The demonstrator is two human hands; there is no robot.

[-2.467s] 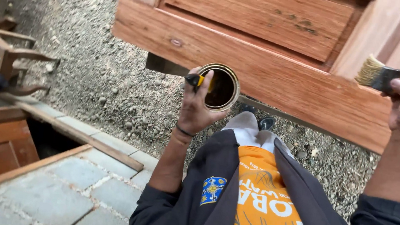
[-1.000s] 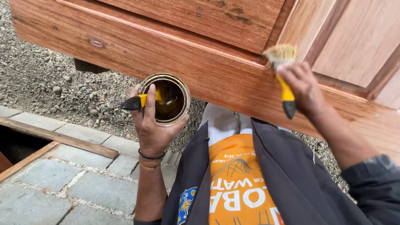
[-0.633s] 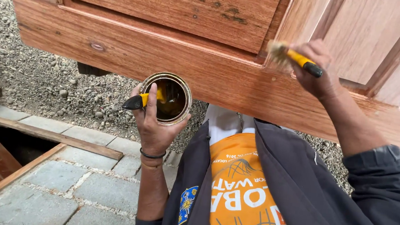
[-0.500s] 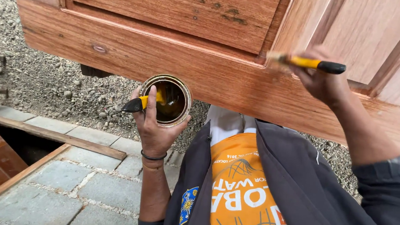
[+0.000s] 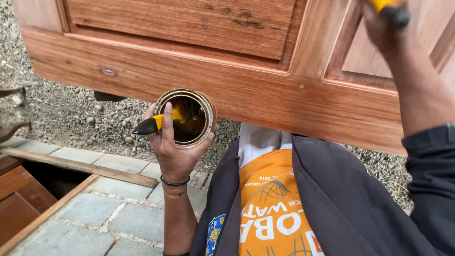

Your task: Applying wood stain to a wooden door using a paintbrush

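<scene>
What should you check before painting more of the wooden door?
1. Left hand grips the open tin: ok.
2. Tin upright, not tipping: cannot tell; its mouth faces the camera.
3. Second brush pinned across the tin rim: ok.
4. Right hand holds the yellow brush handle: ok.
5. Bristles loaded: cannot tell, out of frame.
6. Door panel within reach: ok.

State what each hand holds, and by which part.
Left hand grips an open tin around its side, with a second brush. Right hand grips a yellow-handled brush by the handle.
</scene>
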